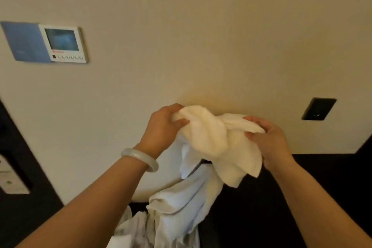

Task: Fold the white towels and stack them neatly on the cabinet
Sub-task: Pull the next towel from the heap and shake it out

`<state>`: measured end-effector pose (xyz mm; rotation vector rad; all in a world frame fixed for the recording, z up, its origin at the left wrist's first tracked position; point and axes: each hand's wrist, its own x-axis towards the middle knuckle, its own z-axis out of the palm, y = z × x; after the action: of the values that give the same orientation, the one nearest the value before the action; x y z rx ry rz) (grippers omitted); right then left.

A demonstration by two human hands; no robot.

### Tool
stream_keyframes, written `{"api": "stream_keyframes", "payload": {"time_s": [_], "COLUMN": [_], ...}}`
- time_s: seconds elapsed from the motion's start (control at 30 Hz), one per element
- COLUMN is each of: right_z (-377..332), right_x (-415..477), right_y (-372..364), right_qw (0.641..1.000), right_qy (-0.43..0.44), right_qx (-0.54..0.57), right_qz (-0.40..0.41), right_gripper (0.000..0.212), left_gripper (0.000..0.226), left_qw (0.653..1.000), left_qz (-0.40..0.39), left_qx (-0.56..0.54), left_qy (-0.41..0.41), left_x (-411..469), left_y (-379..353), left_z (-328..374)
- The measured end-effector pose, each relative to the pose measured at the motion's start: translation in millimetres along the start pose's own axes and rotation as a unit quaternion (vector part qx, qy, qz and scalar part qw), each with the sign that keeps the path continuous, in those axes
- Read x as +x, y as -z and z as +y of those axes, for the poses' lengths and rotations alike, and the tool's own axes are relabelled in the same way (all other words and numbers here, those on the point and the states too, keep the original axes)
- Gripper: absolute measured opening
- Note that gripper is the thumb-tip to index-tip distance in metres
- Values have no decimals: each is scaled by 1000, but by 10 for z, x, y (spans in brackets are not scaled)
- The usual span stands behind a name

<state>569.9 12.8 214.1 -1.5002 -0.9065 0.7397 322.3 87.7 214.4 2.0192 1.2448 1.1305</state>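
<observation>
Holds a towel (213, 139) up at centre in front of the wall (201, 36), with the left hand (163, 125) pinching its left end and the right hand (269, 141) its right end. Hangs above a heap of towels (181, 213) at lower centre, between the two forearms and left of the cabinet (322, 177). Carries, on the wall, a control panel (63, 43) far up-left, just right of a placard (24, 41), and a socket plate (318, 108) right of the right hand.

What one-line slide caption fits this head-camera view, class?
Left hand and right hand grip a crumpled white towel above a heap of towels, facing a beige wall.
</observation>
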Motion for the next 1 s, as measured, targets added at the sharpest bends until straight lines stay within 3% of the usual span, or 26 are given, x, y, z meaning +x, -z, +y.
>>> {"api": "stream_keyframes", "payload": {"time_s": [0.2,0.3,0.43,0.53,0.67,0.83,1.0], "right_z": [-367,-31,739,1218,1508,1473,1425], "right_x": [434,667,963,1059,1154,1299,1485], "right_y": [1459,2180,2907,3240,3614,3928,4030], "right_qw": [998,994,976,967,972,978,990], "right_qy": [-20,-79,-179,-205,-199,-137,-42], "right_qx": [-34,-78,-118,-130,-88,-115,-136], "right_qz": [40,8,-38,-76,-84,-107,16], "right_gripper": [35,40,47,54,47,16,13], "left_gripper": [16,17,21,20,23,38,31], "left_qw": [996,992,980,971,971,982,991], "left_qz": [-56,-111,-195,-229,-208,-136,-62], "left_qx": [-41,-11,45,65,112,107,87], "left_qy": [-54,-65,-25,18,37,69,77], "left_x": [101,18,-183,-273,-206,-132,-144], "left_y": [-678,-1355,-2339,-2881,-3229,-3032,-2848], "left_z": [784,1013,1240,1373,1515,1472,1345]}}
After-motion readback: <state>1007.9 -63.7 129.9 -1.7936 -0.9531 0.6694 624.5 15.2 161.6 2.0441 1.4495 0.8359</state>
